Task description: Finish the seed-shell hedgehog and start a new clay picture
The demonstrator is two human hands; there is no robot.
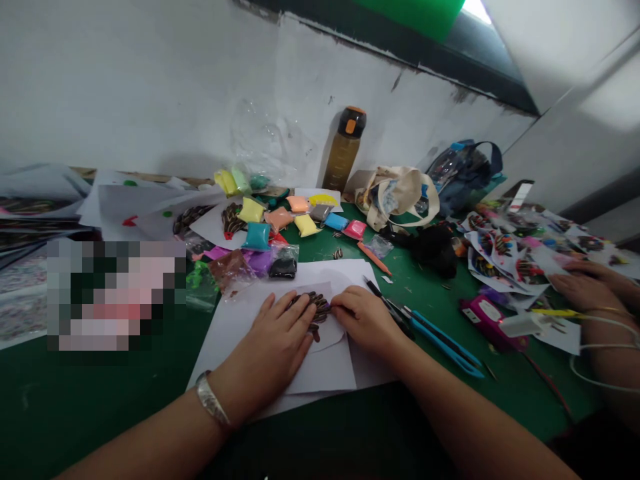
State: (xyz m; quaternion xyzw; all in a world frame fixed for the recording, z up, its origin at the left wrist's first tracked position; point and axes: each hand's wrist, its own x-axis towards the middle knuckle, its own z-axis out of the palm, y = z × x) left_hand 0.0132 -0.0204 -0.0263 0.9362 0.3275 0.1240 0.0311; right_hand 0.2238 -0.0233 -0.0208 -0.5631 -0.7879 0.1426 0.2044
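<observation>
A cluster of dark striped sunflower seeds (321,311) lies on white paper (327,373) in front of me. My left hand (283,333) rests over its left side, fingers stretched out and flat. At the cluster's right edge, the thumb and fingers of my right hand (363,317) are pinched together. Whatever is between those fingertips is too small to make out. A bit of purple shows beside the fingertips. Part of the cluster is hidden under my left fingers.
Soft clay packets, including a teal one (257,235), lie behind the paper. A bottle (345,150) and cloth bag (397,200) stand by the wall. Right of my hand lie pens, a blue cutter (445,343) and a magenta device (493,323). Another person's hands (585,287) are far right.
</observation>
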